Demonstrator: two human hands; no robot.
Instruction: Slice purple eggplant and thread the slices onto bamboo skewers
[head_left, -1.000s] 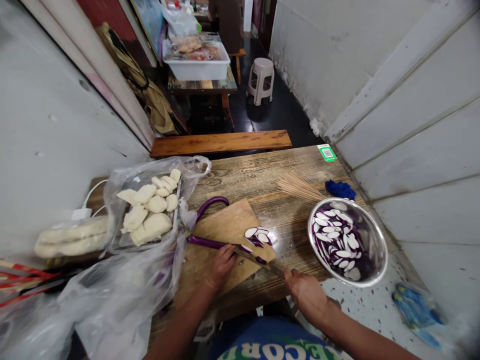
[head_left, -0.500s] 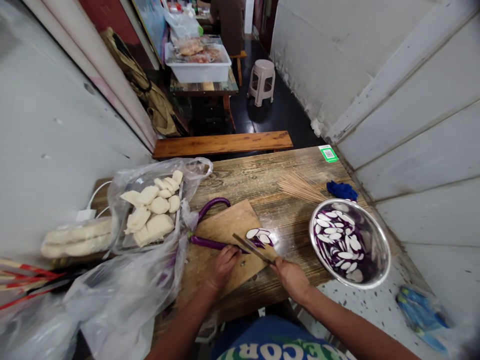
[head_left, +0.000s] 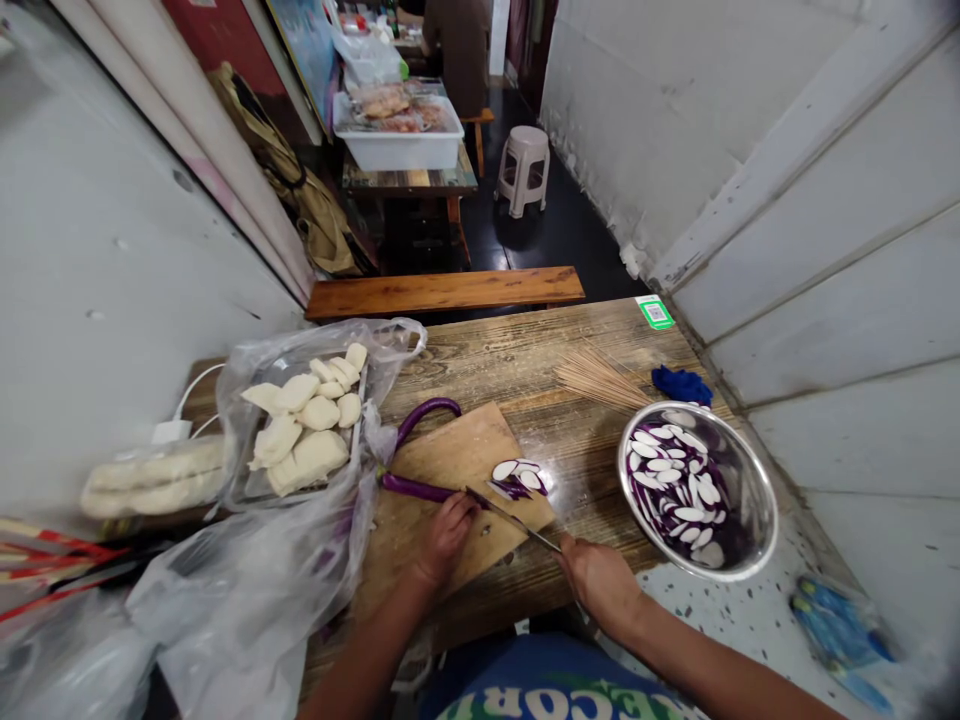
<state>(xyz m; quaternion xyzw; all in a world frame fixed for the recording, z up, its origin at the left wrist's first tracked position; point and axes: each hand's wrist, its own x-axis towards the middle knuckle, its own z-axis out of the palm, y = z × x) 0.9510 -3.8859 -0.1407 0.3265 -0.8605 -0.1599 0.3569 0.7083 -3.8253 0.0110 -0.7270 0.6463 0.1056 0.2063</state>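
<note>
We stand in a narrow room between pale walls, with a wooden bench (head_left: pixel 442 292) and a plastic stool (head_left: pixel 523 165) beyond our wood-grain table (head_left: pixel 457 360). On the table a cutting board (head_left: pixel 457 435) lies at a slant, and the purple eggplant (head_left: pixel 416 487) rests across it, its stem end toward the plastic bag (head_left: pixel 255 570) on our left.

We judge the step in hand to be slicing. Our left hand (head_left: pixel 448 535) has its fingers curled down on the eggplant, pinning it near the cut end. Our right hand (head_left: pixel 604 580) is wrapped round the handle of the knife (head_left: pixel 517 523), whose blade points back toward those fingers. They hide the meeting point, so we cannot tell whether the edge is already in the flesh.

A small cluster of slices (head_left: pixel 517 477) lies at the board's right side, while the steel bowl (head_left: pixel 750 515) to the right holds many more. A curved eggplant (head_left: pixel 420 415) lies just beyond the one we grip.

As we see it, the next cut calls for tucked fingertips, a steady slant to the blade and firm pressure so the round eggplant does not roll.
</note>
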